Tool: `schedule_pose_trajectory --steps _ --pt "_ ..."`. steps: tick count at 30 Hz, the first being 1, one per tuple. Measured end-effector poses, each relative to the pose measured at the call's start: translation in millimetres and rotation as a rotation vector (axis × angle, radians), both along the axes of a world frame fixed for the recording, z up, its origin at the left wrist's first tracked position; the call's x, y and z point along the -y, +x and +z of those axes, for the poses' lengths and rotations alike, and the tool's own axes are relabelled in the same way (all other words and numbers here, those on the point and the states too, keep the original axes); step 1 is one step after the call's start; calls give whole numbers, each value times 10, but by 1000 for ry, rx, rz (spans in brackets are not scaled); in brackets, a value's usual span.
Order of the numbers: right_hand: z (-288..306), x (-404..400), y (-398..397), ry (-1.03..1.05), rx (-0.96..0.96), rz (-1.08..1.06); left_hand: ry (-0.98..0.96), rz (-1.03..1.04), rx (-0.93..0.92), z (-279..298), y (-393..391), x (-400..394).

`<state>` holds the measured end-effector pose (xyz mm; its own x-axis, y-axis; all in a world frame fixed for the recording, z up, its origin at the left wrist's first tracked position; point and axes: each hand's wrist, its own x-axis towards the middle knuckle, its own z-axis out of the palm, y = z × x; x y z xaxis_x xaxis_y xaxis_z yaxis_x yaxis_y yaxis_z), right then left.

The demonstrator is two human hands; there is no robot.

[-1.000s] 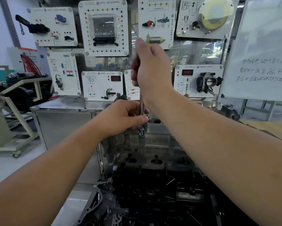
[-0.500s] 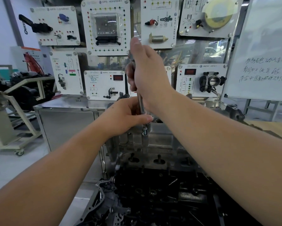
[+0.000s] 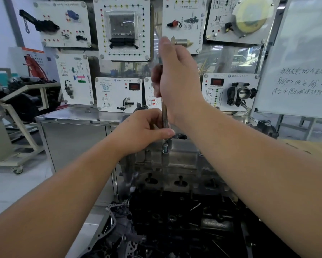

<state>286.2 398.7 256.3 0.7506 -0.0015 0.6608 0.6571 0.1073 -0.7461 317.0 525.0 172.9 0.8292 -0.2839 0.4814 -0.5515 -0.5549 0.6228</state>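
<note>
A long metal tool shaft (image 3: pixel 164 116) stands upright over the far top edge of a grey engine block (image 3: pixel 177 159). My right hand (image 3: pixel 175 79) grips its upper end, fingers curled round it. Lower down, my left hand (image 3: pixel 143 131) pinches the shaft just above the block. The tool's tip meets a small bolt or socket (image 3: pixel 165 147) on the block. The handle inside my right fist is hidden.
A dark, oily engine part (image 3: pixel 184 220) lies below the block, near me. Behind stands a steel cabinet (image 3: pixel 72 138) and a wall of white training panels (image 3: pixel 122 28). A whiteboard (image 3: pixel 301 62) is at the right, a frame on castors (image 3: pixel 11 131) at the left.
Both hands keep their hold on the shaft. My right hand has shifted slightly on the upper end while the view drifted a little; the left hand stays at the shaft's base.
</note>
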Motion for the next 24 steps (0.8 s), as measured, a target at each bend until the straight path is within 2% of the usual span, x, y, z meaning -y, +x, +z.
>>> schedule_pose_trajectory --steps 3,9,14,18,24 --pt "16 -23 3 -51 48 -113 6 -12 -5 10 -31 12" --pt "45 -3 -3 60 -50 66 -30 -97 -62 14 -33 -2" --pt "-63 -20 31 16 36 -27 20 7 -16 21 -35 36" --pt "-87 9 79 145 -58 -27 29 -2 -3 26 -24 51" --pt "-73 61 87 195 -110 101 -27 -69 -76 18 -21 44"
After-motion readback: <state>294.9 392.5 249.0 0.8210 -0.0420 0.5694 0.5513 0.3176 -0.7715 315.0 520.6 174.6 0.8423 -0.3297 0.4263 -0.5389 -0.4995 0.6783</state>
